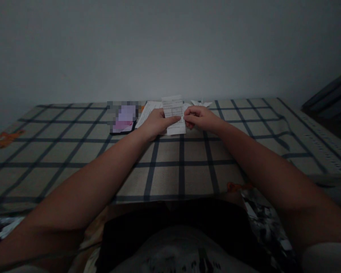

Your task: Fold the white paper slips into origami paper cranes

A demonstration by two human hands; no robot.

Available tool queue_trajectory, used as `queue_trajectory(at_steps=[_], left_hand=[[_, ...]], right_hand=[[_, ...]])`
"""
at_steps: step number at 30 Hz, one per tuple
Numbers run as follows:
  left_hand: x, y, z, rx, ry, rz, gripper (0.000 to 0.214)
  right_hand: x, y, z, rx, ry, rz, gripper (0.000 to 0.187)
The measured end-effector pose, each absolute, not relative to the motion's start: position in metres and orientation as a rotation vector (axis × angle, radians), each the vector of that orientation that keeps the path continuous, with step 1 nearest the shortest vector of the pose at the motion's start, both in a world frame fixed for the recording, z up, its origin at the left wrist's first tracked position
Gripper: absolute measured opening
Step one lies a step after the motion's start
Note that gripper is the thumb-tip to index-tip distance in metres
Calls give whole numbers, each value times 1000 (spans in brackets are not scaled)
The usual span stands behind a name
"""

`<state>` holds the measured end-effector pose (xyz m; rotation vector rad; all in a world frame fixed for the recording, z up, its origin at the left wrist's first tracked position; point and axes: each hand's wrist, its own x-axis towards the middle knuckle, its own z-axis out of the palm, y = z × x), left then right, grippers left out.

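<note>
A small printed paper slip (174, 104) is held up a little above the tabletop, lines of small dark print across it. My left hand (157, 123) grips it from the left side, the thumb lying across its front and the other fingers mostly hidden behind. At the slip's right edge, the thumb and curled fingers of my right hand (200, 116) pinch together on the paper. Another printed sheet (149, 112) lies on the table just behind and left of my left hand. Beyond my right hand is a white folded paper (201, 102) with pointed ends.
A phone (124, 118), its lit screen blurred out, lies left of the papers. The table is covered by a checked tablecloth (165, 178) and stands against a pale wall (170, 49). Dark striped fabric (331, 93) rises at the far right. The light is dim.
</note>
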<state>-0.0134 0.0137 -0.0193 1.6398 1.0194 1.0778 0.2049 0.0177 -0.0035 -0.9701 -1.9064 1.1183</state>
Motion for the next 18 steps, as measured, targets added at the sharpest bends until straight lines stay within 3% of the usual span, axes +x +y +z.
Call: queue_trajectory(at_steps=[10,18], left_hand=[[-12,9,-16,1650,1043,1047,41],[-16,12,-15,1741,1072,994,36]], right_hand=[[205,16,-2,-961,-1862,1172,21],[206,17,-2,-991,-2021,1042,9]])
